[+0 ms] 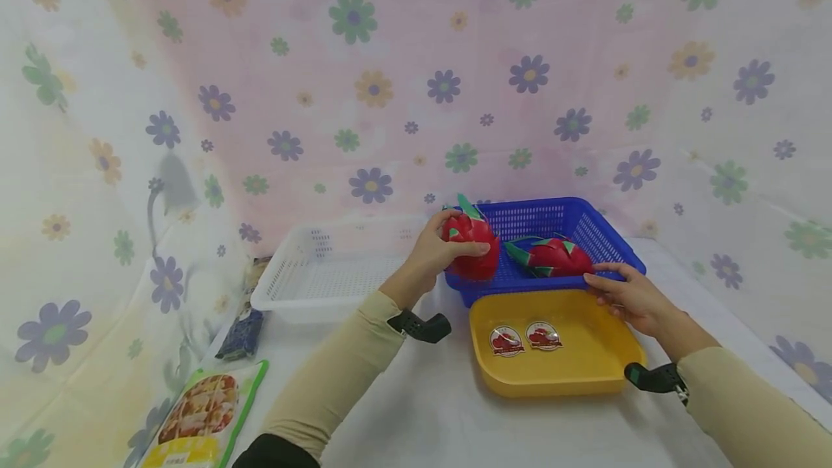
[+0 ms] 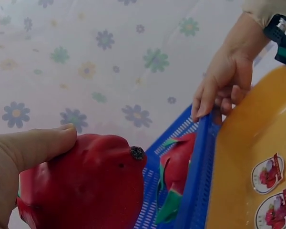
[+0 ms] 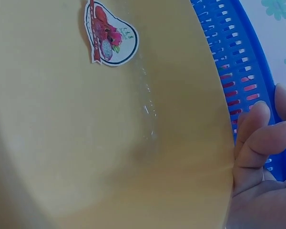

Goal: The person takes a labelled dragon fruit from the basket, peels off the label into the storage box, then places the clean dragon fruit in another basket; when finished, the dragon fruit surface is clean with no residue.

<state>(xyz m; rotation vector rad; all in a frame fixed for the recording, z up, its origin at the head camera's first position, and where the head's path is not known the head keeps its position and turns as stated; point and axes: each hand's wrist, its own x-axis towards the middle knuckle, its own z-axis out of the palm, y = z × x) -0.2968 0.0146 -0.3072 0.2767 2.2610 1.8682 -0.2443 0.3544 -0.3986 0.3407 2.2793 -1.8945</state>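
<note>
My left hand [image 1: 430,255] grips a red dragon fruit [image 1: 477,255] with green leaf tips, held at the left end of the blue basket [image 1: 572,202]. In the left wrist view the dark stem end of this fruit [image 2: 86,186] faces right, and the thumb lies along its top. A second dragon fruit [image 1: 557,258] lies inside the blue basket. At the basket's near right part, my right hand [image 1: 630,298] pinches the rim between thumb and fingers. Its curled fingers [image 3: 257,143] show between the basket wall and the yellow tray [image 1: 559,381] in the right wrist view.
Two round fruit stickers [image 1: 525,338] lie in the yellow tray, directly in front of the blue basket. A white basket [image 1: 286,298] stands to the left. Farther left are a dark blue packet [image 1: 240,334] and a green-edged food bag [image 1: 204,410]. Flowered cloth [image 1: 390,92] hangs behind.
</note>
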